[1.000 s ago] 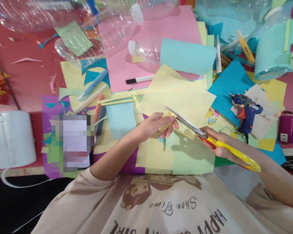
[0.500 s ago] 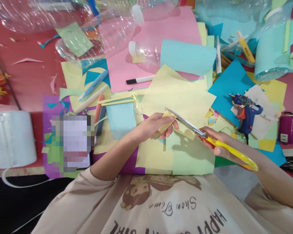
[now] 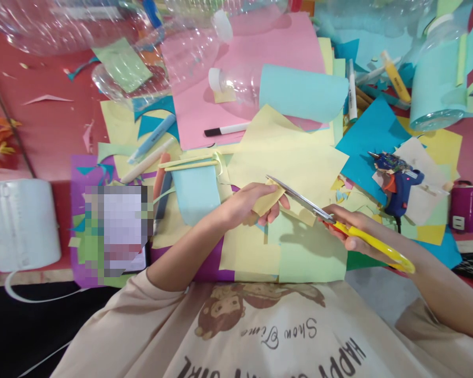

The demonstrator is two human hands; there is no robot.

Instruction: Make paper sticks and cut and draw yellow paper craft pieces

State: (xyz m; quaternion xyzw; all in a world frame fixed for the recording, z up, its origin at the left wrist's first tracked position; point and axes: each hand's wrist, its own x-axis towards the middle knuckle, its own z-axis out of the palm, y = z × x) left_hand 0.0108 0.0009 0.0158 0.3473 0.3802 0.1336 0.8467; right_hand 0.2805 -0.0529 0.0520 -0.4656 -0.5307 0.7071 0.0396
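My left hand [image 3: 252, 203] pinches a small piece of yellow paper [image 3: 268, 201] between thumb and fingers. A pair of scissors [image 3: 362, 236] with yellow and red handles is gripped in my right hand [image 3: 352, 231]. Their long metal blades reach left to the top edge of the yellow paper, near my left thumb, and look nearly closed. Underneath both hands lie sheets of pale yellow paper [image 3: 287, 152] and pale green paper [image 3: 311, 252]. To the left of my left hand sits a light blue paper pocket shape [image 3: 197, 191] with yellow strips along its top.
A blue glue gun [image 3: 402, 194] rests on paper at the right. A bottle wrapped in light blue paper [image 3: 303, 92] lies ahead; another wrapped bottle [image 3: 439, 79] stands at the far right. Clear plastic bottles [image 3: 189, 52], markers [image 3: 152, 139] and a phone [image 3: 122, 226] lie at the left.
The yellow paper in my left hand has tilted slightly and shows more of its face. The scissors have barely shifted at the paper's edge.
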